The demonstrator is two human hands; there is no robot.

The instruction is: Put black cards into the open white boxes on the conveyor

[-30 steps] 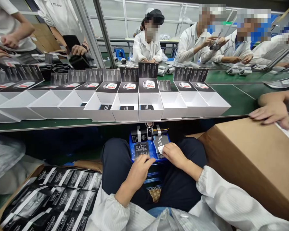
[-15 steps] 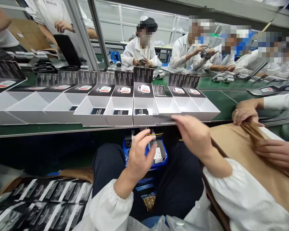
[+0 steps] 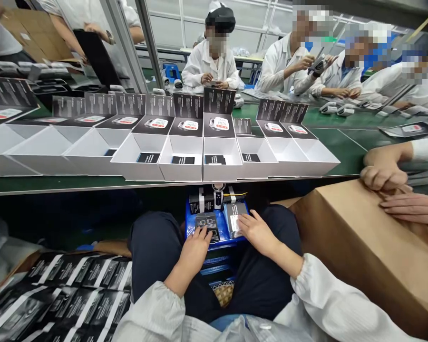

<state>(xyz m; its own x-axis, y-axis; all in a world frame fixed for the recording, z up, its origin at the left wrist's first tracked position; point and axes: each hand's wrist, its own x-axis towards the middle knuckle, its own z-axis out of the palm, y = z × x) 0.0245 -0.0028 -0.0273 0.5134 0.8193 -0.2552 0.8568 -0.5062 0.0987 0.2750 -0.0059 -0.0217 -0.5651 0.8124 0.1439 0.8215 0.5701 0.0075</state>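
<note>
A blue plastic tray (image 3: 219, 237) stands between my knees with small printed leaflets in it. My left hand (image 3: 195, 251) lies on a black leaflet (image 3: 206, 221) at the tray's left, fingers stretched out. On the right, my right hand (image 3: 258, 232) rests its open fingers on a stack of dark leaflets (image 3: 236, 209) with a white label. Whether either hand pinches a sheet does not show. Above on the bench stands a row of open white boxes (image 3: 181, 173) with raised black lids. Several hold a black leaflet, including the box (image 3: 258, 169) right of the middle.
Banded black packs (image 3: 92, 275) fill a carton at lower left. At right, a co-worker's hands (image 3: 388, 175) press on a large brown paper-covered carton (image 3: 342, 228). The green bench (image 3: 345, 142) crosses in front; several people in white coats sit beyond it.
My right hand has moved from the box row down to the leaflet stack. My left hand has lowered onto the other leaflet. A leaflet now lies in the box right of the middle.
</note>
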